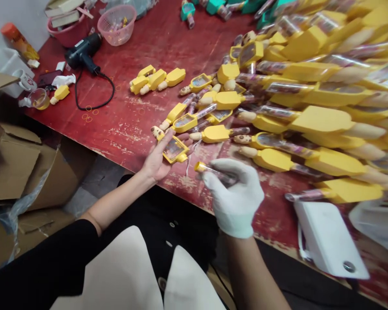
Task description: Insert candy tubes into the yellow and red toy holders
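My bare left hand (158, 160) is closed around a yellow plastic toy body (175, 149) with a clear window and a spotted figure at its top end. In my right hand (234, 185), which wears a white glove, is a clear tube (221, 175) with a yellow end. That yellow end points toward the toy body, and a gap separates the two. Just beyond my hands lie several similar yellow toys (215, 134), many with clear tubes attached. What fills the tube is partly hidden by my gloved fingers.
A large pile of yellow toys (320, 120) covers the right side of the red table (129, 129). A white device (331, 239) lies at the front right edge. A heat gun (84, 51), its cord, and a pink basket (117, 26) stand at the back left. Cardboard boxes (16, 163) are at left.
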`<action>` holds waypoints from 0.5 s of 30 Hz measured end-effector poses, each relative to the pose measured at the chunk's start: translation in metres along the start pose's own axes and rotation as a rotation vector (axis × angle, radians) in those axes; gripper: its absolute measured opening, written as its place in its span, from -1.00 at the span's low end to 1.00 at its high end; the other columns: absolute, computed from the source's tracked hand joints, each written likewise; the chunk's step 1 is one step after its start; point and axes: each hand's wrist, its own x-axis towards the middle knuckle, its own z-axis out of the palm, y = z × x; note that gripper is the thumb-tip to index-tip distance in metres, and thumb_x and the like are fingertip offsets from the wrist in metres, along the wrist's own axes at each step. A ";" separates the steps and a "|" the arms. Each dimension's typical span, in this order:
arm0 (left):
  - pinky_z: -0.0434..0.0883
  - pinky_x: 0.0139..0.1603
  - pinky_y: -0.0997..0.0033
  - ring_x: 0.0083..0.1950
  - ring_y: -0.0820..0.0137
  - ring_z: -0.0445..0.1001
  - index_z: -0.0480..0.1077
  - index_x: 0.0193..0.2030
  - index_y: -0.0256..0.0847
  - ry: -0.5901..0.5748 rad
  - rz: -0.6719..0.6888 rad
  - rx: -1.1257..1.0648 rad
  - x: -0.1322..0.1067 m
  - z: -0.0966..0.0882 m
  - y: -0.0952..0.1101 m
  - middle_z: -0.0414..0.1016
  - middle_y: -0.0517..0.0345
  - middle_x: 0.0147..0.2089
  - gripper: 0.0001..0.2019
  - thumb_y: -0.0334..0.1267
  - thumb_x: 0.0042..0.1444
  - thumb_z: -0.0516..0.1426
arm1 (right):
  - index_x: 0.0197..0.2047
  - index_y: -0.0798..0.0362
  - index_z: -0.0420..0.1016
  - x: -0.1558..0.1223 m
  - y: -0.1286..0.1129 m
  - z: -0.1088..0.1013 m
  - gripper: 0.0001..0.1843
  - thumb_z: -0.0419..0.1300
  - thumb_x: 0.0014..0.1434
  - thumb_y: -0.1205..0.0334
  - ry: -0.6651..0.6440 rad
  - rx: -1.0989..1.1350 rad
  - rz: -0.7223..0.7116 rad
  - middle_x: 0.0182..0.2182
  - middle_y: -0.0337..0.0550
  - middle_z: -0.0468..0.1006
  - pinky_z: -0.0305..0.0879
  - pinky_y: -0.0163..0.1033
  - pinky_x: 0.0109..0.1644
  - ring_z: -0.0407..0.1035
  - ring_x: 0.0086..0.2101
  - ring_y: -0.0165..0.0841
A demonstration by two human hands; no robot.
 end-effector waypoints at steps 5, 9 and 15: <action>0.47 0.25 0.02 0.09 0.24 0.59 0.41 -0.29 -0.21 0.087 0.005 -0.115 -0.011 0.018 -0.008 0.57 0.22 -0.25 -0.91 -0.34 0.21 0.24 | 0.06 0.05 0.49 -0.006 -0.010 0.000 -0.69 0.26 0.31 0.10 0.002 -0.356 -0.339 -0.10 -0.01 0.60 0.45 -0.14 0.01 0.52 -0.13 -0.24; 0.44 0.27 0.06 0.09 0.29 0.57 0.40 -0.25 -0.21 0.120 0.019 -0.144 -0.019 0.023 -0.016 0.54 0.23 -0.22 -0.93 -0.35 0.23 0.22 | 0.08 0.11 0.51 -0.005 -0.005 -0.010 -0.62 0.14 0.39 0.01 -0.076 -0.681 -0.467 -0.19 0.01 0.61 0.39 -0.24 -0.19 0.51 -0.22 -0.25; 0.51 -0.06 0.37 -0.17 0.40 0.57 0.35 -0.28 -0.18 0.170 0.154 -0.018 -0.052 0.026 -0.025 0.45 0.26 -0.33 -0.82 -0.21 0.18 0.28 | 0.02 0.11 0.54 -0.012 -0.024 -0.025 -0.54 0.06 0.41 -0.09 -0.136 -0.908 -0.580 -0.39 -0.05 0.56 0.12 -0.26 -0.45 0.40 -0.46 -0.33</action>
